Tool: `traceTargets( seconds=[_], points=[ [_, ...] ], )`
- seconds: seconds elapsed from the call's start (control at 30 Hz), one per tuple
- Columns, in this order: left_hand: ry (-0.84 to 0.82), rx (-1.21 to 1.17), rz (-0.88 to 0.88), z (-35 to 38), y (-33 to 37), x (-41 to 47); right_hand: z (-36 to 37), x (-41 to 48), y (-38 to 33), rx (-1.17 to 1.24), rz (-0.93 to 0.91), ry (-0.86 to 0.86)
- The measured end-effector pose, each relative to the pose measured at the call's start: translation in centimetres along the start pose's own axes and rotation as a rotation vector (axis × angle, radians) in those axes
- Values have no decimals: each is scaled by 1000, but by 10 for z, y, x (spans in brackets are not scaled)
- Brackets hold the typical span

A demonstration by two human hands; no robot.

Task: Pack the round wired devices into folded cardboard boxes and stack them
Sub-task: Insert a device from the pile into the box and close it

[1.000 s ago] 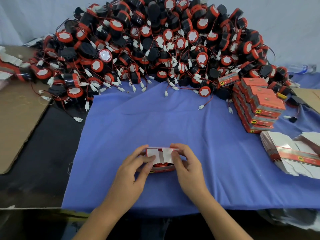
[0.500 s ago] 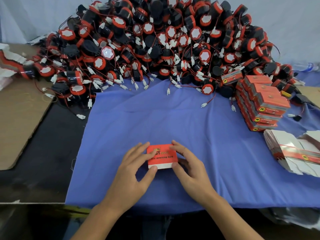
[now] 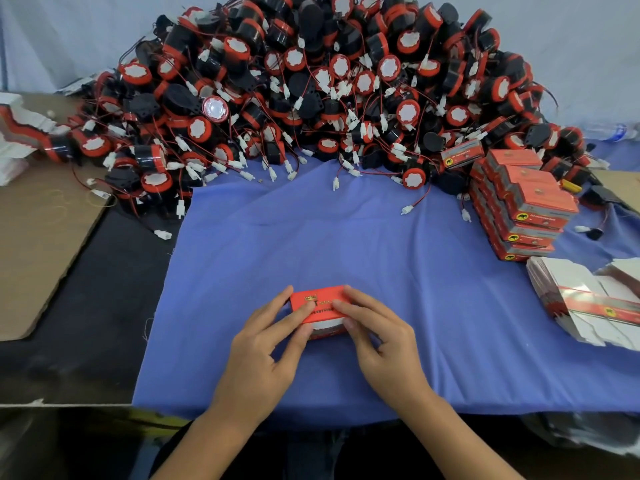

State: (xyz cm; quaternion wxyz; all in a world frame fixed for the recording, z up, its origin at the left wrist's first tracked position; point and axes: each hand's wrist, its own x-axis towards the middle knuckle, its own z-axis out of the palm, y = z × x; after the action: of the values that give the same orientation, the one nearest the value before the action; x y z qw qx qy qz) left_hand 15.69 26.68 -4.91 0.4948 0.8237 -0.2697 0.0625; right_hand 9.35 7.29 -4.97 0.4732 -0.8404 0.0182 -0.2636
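The left hand (image 3: 263, 348) and right hand (image 3: 381, 337) pinch the red box (image 3: 318, 306) from both sides on the near cloth (image 3: 346, 244), where pressing its near flap fully home should keep it square for the stack (image 3: 526, 209) at right.

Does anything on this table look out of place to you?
One device in the pile shows a shiny face where its neighbours' are white; a lone box lies on the pile, beside the stack.

A box (image 3: 320, 308) is held on the cloth (image 3: 346, 237) between the left hand (image 3: 263, 351) and right hand (image 3: 384, 341). Behind it the devices (image 3: 311, 91) are heaped. Packed boxes (image 3: 519, 209) are stacked at the right, with flat blanks (image 3: 588, 306) laid before them.
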Motion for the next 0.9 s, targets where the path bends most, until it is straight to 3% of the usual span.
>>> traceTargets(
  seconds=[0.53,0.7,0.9],
  points=[
    [9,115,6,1,4,-5,1,-7,-1,-158,-101,12],
    [19,267,135,-2,4,-6,-1,-12,-4,-245,-130,-44],
    [136,187,212,0,2,-6,2,-12,-5,-322,-162,2]
  ],
)
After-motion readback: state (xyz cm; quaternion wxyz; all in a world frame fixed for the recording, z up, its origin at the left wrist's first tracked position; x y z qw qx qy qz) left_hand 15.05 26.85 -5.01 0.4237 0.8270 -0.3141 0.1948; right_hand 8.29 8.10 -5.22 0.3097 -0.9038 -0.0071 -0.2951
